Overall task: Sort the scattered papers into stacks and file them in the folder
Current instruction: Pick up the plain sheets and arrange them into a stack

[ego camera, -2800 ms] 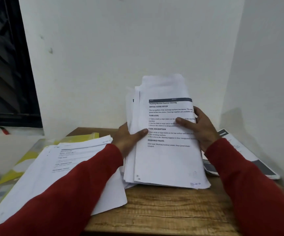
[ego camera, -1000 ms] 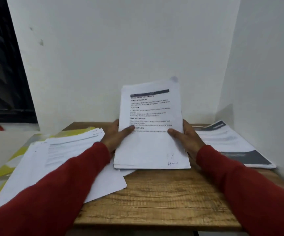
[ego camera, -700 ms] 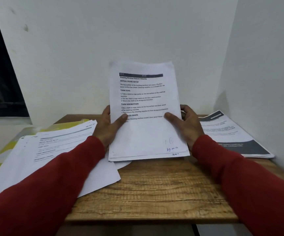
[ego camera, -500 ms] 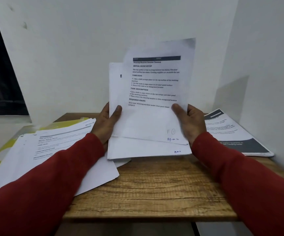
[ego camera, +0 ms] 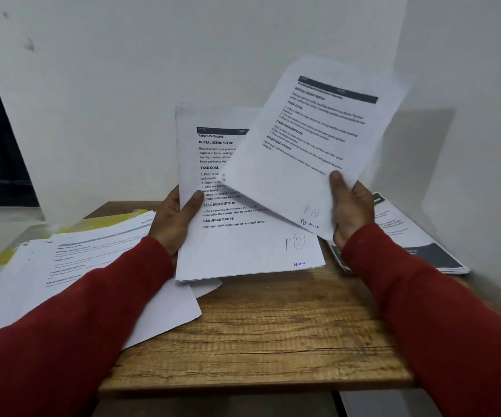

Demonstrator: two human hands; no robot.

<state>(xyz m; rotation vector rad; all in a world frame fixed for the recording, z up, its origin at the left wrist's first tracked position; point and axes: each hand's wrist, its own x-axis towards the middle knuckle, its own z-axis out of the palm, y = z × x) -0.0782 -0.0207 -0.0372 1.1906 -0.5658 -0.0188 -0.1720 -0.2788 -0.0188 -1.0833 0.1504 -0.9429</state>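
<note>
My left hand (ego camera: 174, 218) grips the left edge of a stack of printed papers (ego camera: 243, 239), held tilted up with its lower edge near the wooden table (ego camera: 258, 335). Its top page is headed "Return Packaging". My right hand (ego camera: 350, 210) pinches a single printed sheet (ego camera: 309, 145) by its lower right corner, lifted off the stack and tilted toward the right. A yellow folder (ego camera: 114, 219) lies at the left, mostly covered by a spread of loose papers (ego camera: 71, 266).
Another pile of printed papers (ego camera: 411, 245) with a dark band lies at the right against the white wall. White walls close the table at the back and right. A dark window is at the far left.
My right hand has pulled the top sheet off the stack and swung it up and right. The page beneath it now shows, and the stack stays in my left hand.
</note>
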